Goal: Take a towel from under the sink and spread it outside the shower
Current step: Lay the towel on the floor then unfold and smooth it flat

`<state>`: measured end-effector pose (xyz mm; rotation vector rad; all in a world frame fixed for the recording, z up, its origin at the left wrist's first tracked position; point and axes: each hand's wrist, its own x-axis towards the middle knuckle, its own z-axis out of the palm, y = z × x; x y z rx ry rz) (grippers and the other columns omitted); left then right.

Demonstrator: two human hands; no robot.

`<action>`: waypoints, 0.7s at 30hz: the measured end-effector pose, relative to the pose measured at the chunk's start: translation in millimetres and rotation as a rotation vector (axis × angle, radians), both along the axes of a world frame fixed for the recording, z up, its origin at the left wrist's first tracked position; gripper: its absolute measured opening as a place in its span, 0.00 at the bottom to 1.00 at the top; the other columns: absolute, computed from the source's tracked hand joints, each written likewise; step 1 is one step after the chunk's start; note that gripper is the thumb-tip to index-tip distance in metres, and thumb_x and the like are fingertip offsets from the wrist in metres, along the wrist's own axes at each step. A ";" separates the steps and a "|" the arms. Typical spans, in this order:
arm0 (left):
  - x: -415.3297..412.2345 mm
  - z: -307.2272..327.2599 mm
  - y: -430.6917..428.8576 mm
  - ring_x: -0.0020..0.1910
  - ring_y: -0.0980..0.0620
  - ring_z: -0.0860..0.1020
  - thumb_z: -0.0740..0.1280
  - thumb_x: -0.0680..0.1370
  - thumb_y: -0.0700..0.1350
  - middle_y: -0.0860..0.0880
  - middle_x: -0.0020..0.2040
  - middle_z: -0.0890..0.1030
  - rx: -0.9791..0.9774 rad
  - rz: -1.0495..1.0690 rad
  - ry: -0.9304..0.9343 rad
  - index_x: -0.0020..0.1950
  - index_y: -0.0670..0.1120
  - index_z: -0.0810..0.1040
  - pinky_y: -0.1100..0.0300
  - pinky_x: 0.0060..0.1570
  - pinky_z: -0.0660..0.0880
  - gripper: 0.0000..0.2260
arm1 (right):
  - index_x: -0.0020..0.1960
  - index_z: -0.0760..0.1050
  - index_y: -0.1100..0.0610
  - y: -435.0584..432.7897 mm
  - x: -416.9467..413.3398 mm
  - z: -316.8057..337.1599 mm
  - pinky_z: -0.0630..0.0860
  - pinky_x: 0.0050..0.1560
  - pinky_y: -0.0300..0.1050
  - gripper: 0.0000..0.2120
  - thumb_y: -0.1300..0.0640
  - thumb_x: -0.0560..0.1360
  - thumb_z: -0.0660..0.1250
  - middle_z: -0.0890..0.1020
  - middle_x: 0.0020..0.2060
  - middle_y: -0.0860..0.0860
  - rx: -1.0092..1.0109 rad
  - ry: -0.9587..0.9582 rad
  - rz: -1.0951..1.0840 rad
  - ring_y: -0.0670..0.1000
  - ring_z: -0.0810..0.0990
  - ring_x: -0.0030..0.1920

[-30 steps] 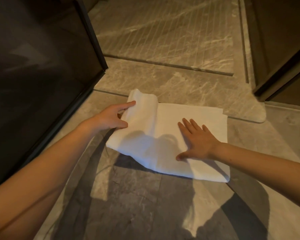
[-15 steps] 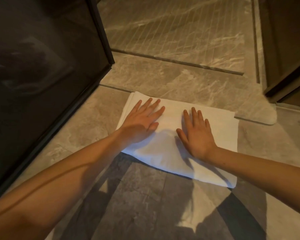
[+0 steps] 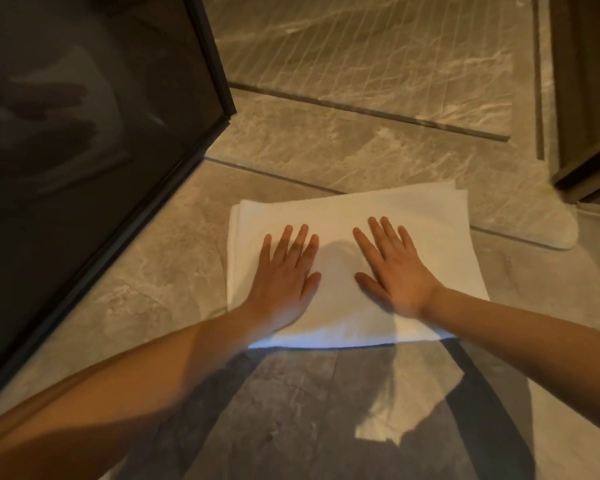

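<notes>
A white towel [image 3: 388, 216] lies folded in layers on the grey marble floor, just in front of the raised shower threshold [image 3: 378, 157]. My left hand [image 3: 284, 275] lies flat on the towel's left half, fingers straight and spread. My right hand [image 3: 392, 268] lies flat on the towel's middle, fingers straight and pointing away from me. Both palms press the cloth down. The towel's near edge sits partly under my forearms.
A dark glass shower panel [image 3: 84, 150] with a black frame stands at the left, its corner post [image 3: 212, 53] just beyond the towel. The grooved shower floor [image 3: 378, 50] lies behind the threshold. A dark door or cabinet [image 3: 589, 98] rises at the right.
My left hand let go of the towel's folded left edge and laid it down flat. Both hands now press flat side by side, and the towel lies squarer to me.
</notes>
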<state>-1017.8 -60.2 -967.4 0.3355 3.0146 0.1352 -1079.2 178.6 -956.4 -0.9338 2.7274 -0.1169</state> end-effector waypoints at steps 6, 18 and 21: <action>52.4 3.9 10.7 0.76 0.34 0.39 0.38 0.73 0.69 0.35 0.77 0.37 -0.081 0.123 -0.205 0.77 0.41 0.34 0.42 0.72 0.37 0.42 | 0.80 0.38 0.49 -9.3 -37.7 6.3 0.42 0.76 0.56 0.37 0.34 0.77 0.45 0.42 0.79 0.56 0.107 0.060 0.368 0.58 0.40 0.78; 46.7 88.3 -68.9 0.77 0.41 0.55 0.55 0.81 0.58 0.46 0.79 0.56 -0.136 -0.252 -0.001 0.78 0.53 0.54 0.45 0.72 0.55 0.27 | 0.80 0.50 0.52 -36.6 -10.3 36.6 0.56 0.74 0.57 0.31 0.43 0.81 0.53 0.52 0.79 0.57 -0.160 -0.080 -0.137 0.58 0.52 0.78; 51.1 86.2 -87.5 0.78 0.44 0.49 0.54 0.81 0.59 0.47 0.80 0.52 -0.144 -0.265 -0.031 0.79 0.53 0.51 0.46 0.73 0.51 0.28 | 0.80 0.43 0.54 -42.4 6.2 28.7 0.55 0.72 0.65 0.34 0.40 0.81 0.49 0.46 0.79 0.59 0.048 -0.003 -0.211 0.65 0.47 0.77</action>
